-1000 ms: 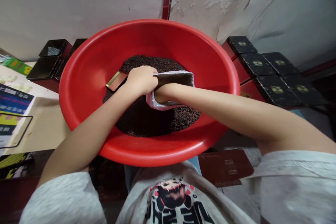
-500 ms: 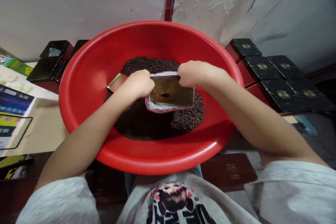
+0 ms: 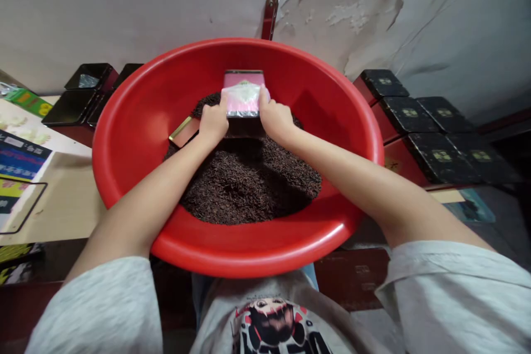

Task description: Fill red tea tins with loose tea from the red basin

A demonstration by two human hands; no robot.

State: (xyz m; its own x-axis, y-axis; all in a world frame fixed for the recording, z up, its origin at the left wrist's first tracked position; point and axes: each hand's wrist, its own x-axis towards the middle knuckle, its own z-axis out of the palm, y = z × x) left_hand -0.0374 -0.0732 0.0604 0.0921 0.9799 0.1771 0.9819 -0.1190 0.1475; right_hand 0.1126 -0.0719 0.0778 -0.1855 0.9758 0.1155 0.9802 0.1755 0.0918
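My left hand [image 3: 214,121] and my right hand [image 3: 277,119] grip opposite sides of a pink tin [image 3: 243,78] with a pale label. Clear plastic covers the tin's near part. The tin is tilted above dark dried leaves, resembling loose tea [image 3: 244,188], inside a big red basin [image 3: 257,257]. Its mouth is turned out of sight. Beside my left hand, a gold-edged piece [image 3: 185,131] lies partly in the leaves; whether it is a lid or another tin I cannot tell.
Open dark tins [image 3: 70,108] stand left of the basin, near a board [image 3: 70,199] and printed packaging [image 3: 20,171]. Several black-topped red tins [image 3: 442,156] are grouped at the right. A wall with peeling paint [image 3: 344,8] rises behind.
Both hands have moved away from me and tipped the tin over. Its open mouth faced me before; now its labelled side shows. More leaves are visible below it.
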